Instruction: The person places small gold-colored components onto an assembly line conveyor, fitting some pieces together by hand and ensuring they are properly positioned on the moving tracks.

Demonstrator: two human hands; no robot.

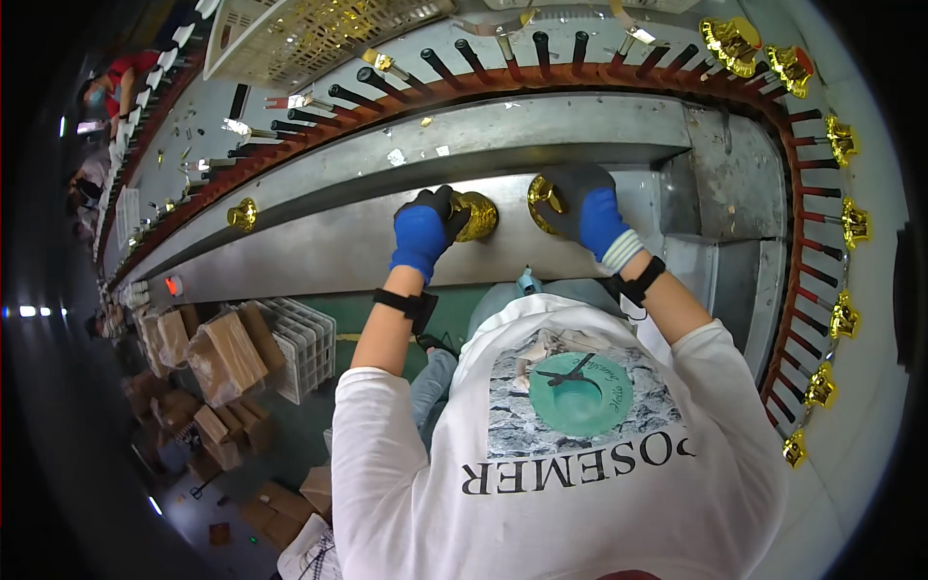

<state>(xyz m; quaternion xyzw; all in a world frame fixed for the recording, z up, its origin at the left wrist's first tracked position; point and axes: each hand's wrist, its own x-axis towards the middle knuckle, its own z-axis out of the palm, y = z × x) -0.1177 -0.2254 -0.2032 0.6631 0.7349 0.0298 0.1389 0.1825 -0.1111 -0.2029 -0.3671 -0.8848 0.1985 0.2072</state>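
My left hand (425,227), in a blue glove with dark grey palm and fingers, is closed round the side of a shiny gold cup-shaped piece (478,217) low over the steel worktop (329,246). A short way to the right, my right hand (583,205), gloved alike, grips another gold flared piece (543,201) by its side. The dark glove hides part of this piece, and its fingers curl over the rim. A gap separates the two pieces. A lone gold piece (243,215) stands farther left on the steel ledge.
Beyond the worktop curves a reddish-brown conveyor track (503,82) with upright dark-tipped pegs. Gold flared pieces (855,223) sit on pegs at the right. A pale crate (280,43) of gold pieces stands at the back. Cardboard boxes (224,360) and a white crate (300,338) are lower left.
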